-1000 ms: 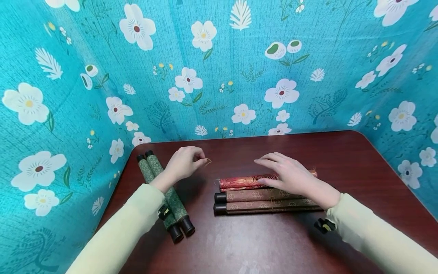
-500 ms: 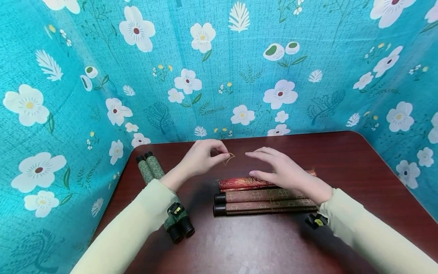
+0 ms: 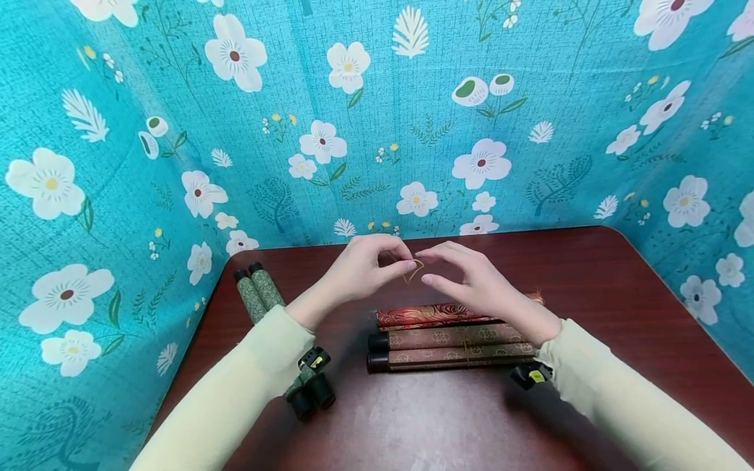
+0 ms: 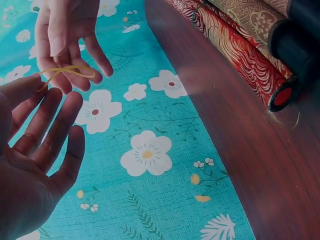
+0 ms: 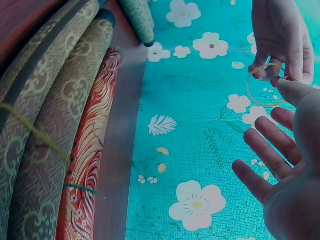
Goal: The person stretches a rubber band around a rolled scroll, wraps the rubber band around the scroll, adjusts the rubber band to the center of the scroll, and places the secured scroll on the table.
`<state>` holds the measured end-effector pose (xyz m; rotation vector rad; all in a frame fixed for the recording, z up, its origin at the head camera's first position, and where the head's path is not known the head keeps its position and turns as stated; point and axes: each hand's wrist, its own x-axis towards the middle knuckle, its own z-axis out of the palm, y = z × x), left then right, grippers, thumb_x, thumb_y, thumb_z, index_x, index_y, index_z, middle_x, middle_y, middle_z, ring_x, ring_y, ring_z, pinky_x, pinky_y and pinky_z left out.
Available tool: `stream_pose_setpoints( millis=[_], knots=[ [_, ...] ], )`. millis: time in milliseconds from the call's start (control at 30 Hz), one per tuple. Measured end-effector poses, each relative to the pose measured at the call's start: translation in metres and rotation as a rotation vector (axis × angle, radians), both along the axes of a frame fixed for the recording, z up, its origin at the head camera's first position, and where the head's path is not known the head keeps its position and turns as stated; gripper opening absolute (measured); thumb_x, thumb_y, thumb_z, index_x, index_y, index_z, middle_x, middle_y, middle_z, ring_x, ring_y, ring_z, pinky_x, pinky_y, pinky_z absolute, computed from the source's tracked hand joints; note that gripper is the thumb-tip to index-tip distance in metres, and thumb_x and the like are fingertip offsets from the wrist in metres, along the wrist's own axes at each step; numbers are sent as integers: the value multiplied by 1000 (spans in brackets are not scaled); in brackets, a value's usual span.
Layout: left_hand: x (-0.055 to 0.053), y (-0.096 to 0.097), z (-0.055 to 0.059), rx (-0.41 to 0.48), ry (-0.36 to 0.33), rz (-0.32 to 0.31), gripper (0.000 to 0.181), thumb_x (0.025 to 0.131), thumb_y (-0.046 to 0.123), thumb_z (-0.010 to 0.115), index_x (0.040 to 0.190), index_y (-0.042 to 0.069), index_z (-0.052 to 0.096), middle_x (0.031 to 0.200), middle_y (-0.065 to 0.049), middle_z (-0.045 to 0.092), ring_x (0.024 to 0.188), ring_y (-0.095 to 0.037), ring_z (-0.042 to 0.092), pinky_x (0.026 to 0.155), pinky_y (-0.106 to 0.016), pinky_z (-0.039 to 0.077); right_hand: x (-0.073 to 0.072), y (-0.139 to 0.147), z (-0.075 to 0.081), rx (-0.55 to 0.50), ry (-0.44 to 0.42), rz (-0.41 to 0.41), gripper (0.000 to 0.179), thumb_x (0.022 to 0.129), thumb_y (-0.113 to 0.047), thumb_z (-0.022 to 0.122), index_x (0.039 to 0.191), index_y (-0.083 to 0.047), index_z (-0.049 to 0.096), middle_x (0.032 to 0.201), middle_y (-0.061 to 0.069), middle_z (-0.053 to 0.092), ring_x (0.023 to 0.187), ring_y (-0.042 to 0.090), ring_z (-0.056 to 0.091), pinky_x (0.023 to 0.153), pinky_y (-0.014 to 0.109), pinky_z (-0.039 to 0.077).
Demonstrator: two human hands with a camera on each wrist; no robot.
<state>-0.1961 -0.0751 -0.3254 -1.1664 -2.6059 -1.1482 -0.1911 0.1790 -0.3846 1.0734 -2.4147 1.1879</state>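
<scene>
Left hand (image 3: 371, 265) pinches thin loop (image 3: 421, 263) over tabletop (image 3: 589, 275), right hand (image 3: 476, 278) just beside it, green rolls (image 3: 267, 288) near left edge

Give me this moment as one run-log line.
left grip: pinches yellow loop | right grip: near loop, contact unclear | red roll: beside two brown rolls on table | two green rolls: left, partly hidden

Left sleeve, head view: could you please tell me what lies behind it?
Two green rolls: their far parts and black near ends show. The left sleeve covers their middles.

Smooth, rubbery-looking band (image 4: 61, 69) (table (image 3: 424, 425): glossy, wood-look).
</scene>
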Motion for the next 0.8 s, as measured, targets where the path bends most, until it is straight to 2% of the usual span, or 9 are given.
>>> stream_pose_setpoints(
  millis=[200, 400, 633, 800],
  knots=[
    [1, 4, 1, 9, 20, -5, 7, 101, 17, 76, 96, 14, 78, 87, 8, 75, 81, -5, 66, 77, -32, 55, 0, -4, 1, -60, 1, 6, 26, 99, -9, 77, 123, -19, 76, 122, -6, 74, 117, 14, 67, 101, 37, 54],
    [-1, 5, -3, 29, 18, 4, 8, 101, 18, 76, 94, 15, 78, 87, 8, 75, 78, -7, 67, 74, -31, 56, 2, -8, 2, -158, -69, 37, 19, 100, -1, 72, 111, -16, 77, 117, -3, 74, 113, 16, 68, 100, 26, 52],
    [-2, 2, -8, 24, -6, 45, 6, 100, 16, 76, 95, 14, 77, 89, 5, 75, 80, -7, 68, 78, -40, 60, 5, -9, 4, -259, -209, 58, 8, 103, 0, 68, 108, -3, 73, 113, 6, 74, 106, 14, 69, 92, 23, 56],
    [-3, 0, -13, -2, -5, 69, 4, 99, 15, 75, 95, 14, 77, 90, 4, 75, 79, -8, 68, 79, -41, 60, 6, -8, 5, -318, -258, 68, 8, 104, -1, 65, 107, 3, 72, 107, 12, 74, 100, 13, 69, 87, 25, 56]
  ],
)
